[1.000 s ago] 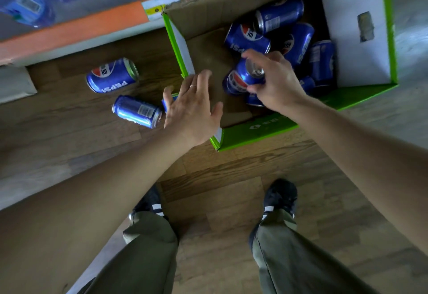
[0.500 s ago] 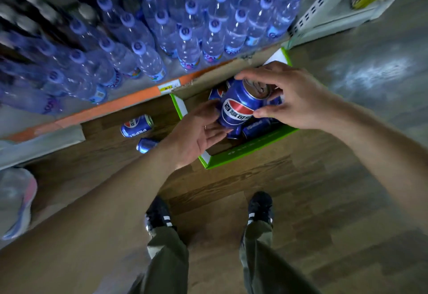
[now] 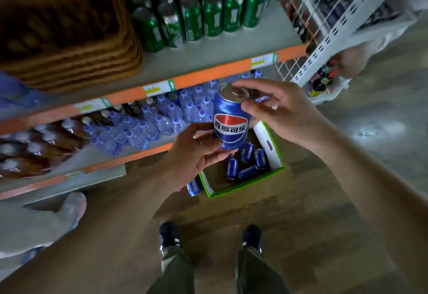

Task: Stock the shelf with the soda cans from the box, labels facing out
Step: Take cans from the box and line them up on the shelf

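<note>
Pepsi can [image 3: 231, 125] upright above the box [image 3: 273, 145], left hand [image 3: 194, 154] gripping its base, right hand [image 3: 278, 108] pinching its rim.

A shop: price-tagged shelves [image 3: 208, 76] stocked with bottled drinks [image 3: 192, 15].

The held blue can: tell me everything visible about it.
The blue can is shiny metal with a silver top and a red, white and blue round logo bearing white characters, facing the camera. It stands roughly upright in the air above the green-edged box. The left hand holds its lower side and base; the right hand pinches its top rim.
</note>
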